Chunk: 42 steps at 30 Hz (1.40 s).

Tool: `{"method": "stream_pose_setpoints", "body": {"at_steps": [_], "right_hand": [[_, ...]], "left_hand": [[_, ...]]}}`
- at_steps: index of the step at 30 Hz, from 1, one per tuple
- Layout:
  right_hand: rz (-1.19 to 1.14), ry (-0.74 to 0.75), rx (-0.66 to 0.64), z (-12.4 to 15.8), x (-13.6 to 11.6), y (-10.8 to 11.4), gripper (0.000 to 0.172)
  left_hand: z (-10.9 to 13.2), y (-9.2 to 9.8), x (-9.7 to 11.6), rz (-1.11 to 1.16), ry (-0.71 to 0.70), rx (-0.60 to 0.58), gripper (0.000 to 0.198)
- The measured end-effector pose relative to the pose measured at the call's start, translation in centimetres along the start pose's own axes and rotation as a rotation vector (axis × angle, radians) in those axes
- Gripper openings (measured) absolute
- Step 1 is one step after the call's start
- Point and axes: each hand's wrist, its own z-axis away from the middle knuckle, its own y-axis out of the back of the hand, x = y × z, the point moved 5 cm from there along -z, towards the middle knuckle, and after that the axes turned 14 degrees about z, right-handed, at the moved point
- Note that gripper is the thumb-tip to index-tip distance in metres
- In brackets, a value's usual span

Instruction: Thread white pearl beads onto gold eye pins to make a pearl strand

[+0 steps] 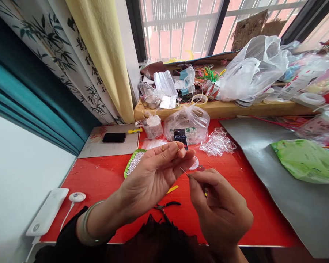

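My left hand point(156, 171) is raised over the red table point(98, 179), fingers pressed together around something small near the fingertips; what it is I cannot make out. My right hand point(219, 204) pinches a thin wire or needle point(184, 171) whose tip points toward the left fingertips. A green tray of white beads point(133, 162) lies just left of my left hand. Small black pliers point(166, 207) rest on the table under my hands. A yellow strip point(172, 189) lies beside them.
A timer point(180, 137) stands against a plastic bag behind my hands. A black phone point(114, 137) lies on a grey board at left. Crumpled clear wrap point(217, 143), a grey mat point(285, 190) and a green bag point(304, 160) are at right. Cluttered shelf by the window.
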Motion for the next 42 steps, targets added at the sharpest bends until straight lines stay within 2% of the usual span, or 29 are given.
{"method": "stream_pose_setpoints", "body": {"at_steps": [9,22,31,36,39,42], "right_hand": [[-0.017,0.023,0.004,0.2,-0.3,0.1,0.026],[0.086,0.047,-0.043,0.4,-1.1,0.1,0.023],[0.045,0.018,-0.061,0.0,-1.9,0.9,0.022],[0.161,0.036,-0.084,0.3,-2.2,0.7,0.017],[0.219,0.018,-0.127,0.4,-2.2,0.6,0.016],[0.209,0.015,-0.171,0.4,-2.4,0.6,0.017]], "left_hand": [[0.4,-0.3,-0.3,0.043,0.018,-0.005,0.033],[1.1,-0.1,-0.1,-0.009,0.03,-0.083,0.023],[1.0,0.8,-0.5,0.122,0.01,0.005,0.024],[1.4,0.8,-0.5,0.204,0.019,0.078,0.032],[1.7,0.6,-0.2,0.23,0.016,0.038,0.034],[2.0,0.2,-0.1,0.269,0.032,-0.032,0.027]]}}
